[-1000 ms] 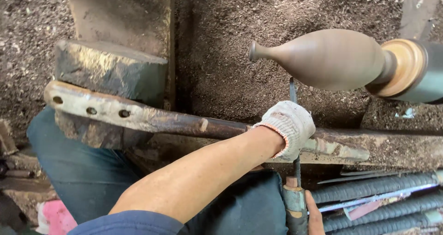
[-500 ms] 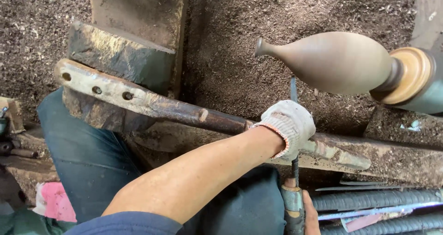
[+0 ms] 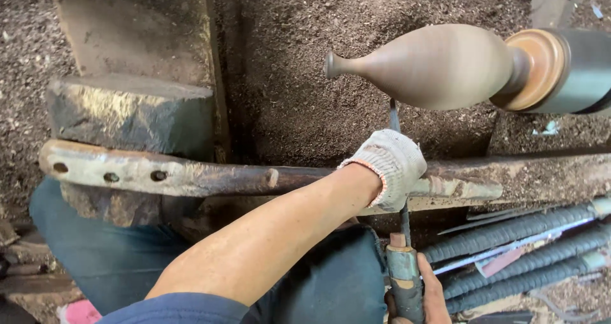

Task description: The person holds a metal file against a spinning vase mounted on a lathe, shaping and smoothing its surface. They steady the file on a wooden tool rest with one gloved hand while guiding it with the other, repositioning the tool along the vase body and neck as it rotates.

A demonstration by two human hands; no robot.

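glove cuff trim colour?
Orange-red edging on the white knit glove of the left hand, clear in the head view.

Sawdust-covered ground (image 3: 299,76), rusty metal bar (image 3: 191,174) with holes, weathered wooden block (image 3: 127,114), daylight

Grey-brown turned wood piece (image 3: 439,66), white knit glove (image 3: 391,165) with orange cuff edge, rusty brown rest bar (image 3: 191,177), blue-green tool handle (image 3: 405,279)

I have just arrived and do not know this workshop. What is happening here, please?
A person is working at a lathe. A vase-shaped wooden piece sits in the chuck. The gloved left hand presses a chisel onto the rusty tool rest, its tip just under the piece. The bare right hand grips the chisel's handle. Sawdust covers the ground below.
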